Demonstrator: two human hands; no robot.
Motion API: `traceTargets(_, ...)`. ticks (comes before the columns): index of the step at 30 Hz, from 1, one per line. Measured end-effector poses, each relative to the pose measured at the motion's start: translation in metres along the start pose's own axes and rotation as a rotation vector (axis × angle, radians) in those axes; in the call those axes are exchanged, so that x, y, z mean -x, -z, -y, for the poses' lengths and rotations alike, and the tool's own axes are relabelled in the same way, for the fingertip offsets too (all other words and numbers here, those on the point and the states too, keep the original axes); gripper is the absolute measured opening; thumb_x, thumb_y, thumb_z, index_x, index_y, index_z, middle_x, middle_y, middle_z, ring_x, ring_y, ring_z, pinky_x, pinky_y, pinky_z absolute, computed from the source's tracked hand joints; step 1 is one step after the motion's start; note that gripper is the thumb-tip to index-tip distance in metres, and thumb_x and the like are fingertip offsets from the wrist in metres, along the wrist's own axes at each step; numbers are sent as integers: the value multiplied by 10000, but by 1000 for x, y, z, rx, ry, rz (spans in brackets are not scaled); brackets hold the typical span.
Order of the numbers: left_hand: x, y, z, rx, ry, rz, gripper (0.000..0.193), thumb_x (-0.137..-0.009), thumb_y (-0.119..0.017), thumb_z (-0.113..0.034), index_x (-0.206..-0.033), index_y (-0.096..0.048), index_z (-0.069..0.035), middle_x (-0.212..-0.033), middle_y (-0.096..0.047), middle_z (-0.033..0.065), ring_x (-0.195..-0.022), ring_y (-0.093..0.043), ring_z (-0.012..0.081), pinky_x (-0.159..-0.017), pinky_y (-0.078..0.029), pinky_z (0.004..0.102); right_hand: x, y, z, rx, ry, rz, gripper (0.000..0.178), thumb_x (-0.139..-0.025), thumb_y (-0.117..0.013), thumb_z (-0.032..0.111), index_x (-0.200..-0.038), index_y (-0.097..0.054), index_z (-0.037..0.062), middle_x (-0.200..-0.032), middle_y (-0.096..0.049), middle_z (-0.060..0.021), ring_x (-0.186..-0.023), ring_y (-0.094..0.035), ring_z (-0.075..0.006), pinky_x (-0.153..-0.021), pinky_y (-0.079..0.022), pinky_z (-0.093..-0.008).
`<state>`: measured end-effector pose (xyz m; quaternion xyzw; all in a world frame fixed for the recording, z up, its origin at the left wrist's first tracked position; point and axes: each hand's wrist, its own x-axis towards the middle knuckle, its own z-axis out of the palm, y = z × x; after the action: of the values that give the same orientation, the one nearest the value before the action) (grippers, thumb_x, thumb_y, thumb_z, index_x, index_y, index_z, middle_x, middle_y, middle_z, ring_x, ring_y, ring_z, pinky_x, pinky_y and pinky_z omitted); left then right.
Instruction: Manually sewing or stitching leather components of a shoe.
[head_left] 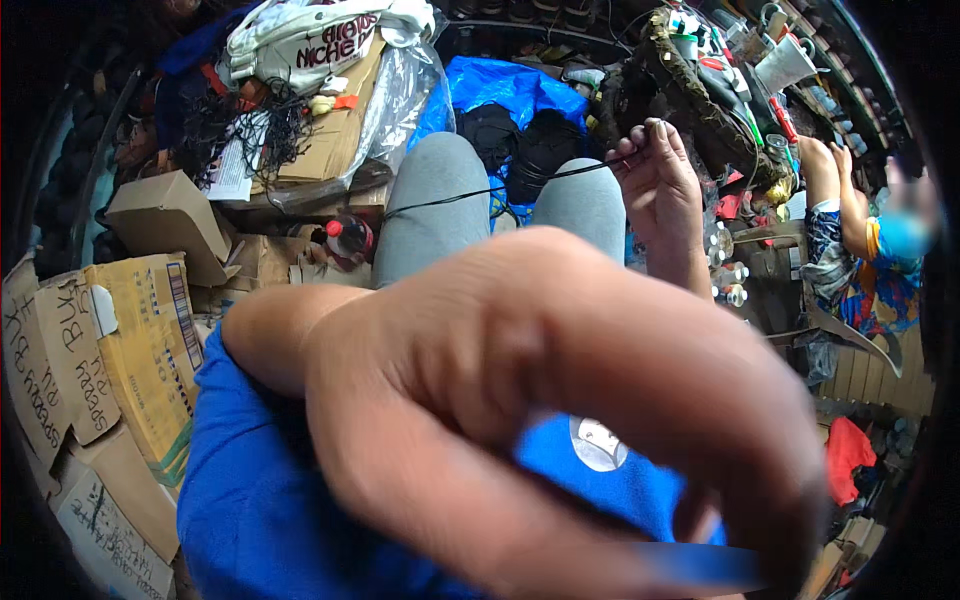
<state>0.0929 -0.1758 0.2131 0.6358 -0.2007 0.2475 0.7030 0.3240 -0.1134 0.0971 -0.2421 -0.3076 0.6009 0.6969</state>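
Observation:
Very close to the camera, my left hand (480,350) fills the lower middle of the head view. Its thumb and index finger curve round toward each other at the lower right, but the fingertips are blurred and partly cut off. Farther out, beside my right knee, my right hand (660,185) is raised with its fingers pinched on a thin black cord (470,197). The cord runs left from it across my grey-trousered knees (435,185). Dark objects (540,150), too unclear to name, lie between the knees on a blue plastic sheet (515,85).
Cardboard boxes (140,350) crowd the left. A bottle with a red cap (348,240) stands near my left leg. Tangled black cords (265,130) and a white bag (300,50) lie at upper left. Tools and a white cup (785,65) fill the upper right. Another person (860,230) sits at right.

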Motion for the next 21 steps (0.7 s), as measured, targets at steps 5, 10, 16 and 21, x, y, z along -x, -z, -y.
traceTargets(5, -16, -2, 14, 14, -96, 13, 233, -905, -632, -185, -1066, -658, -18, -1007, -648, 99, -869, -612, 178, -776, -461, 286, -1, 3, -9, 10, -57, -58, 97, -955, -579, 185, -996, -603, 101, -863, -596, -24, -810, -564, -148, -782, -449, -299)
traceTargets(10, -30, 3, 28, 10, -163, -5, 210, -910, -621, -171, -1053, -658, -20, -1001, -649, 98, -856, -612, 173, -758, -457, 281, -11, 9, -11, 54, -67, -86, 88, -945, -595, 178, -978, -610, 98, -842, -598, -24, -804, -561, -143, -764, -446, -298)
traceTargets(16, -40, 30, 32, 20, -209, -31, 185, -917, -607, -154, -1037, -657, -23, -995, -650, 97, -842, -611, 166, -737, -452, 275, -32, 21, -14, 67, -92, -142, 75, -940, -602, 165, -970, -610, 97, -850, -599, -19, -806, -562, -143, -768, -457, -302)
traceTargets(21, -40, 60, 25, 68, -194, -40, 165, -922, -596, -140, -1024, -656, -26, -989, -652, 96, -830, -611, 161, -719, -448, 270, -47, 27, -15, 67, -113, -47, 145, -936, -609, 172, -1041, -615, 72, -870, -589, -23, -806, -559, -143, -800, -476, -345)
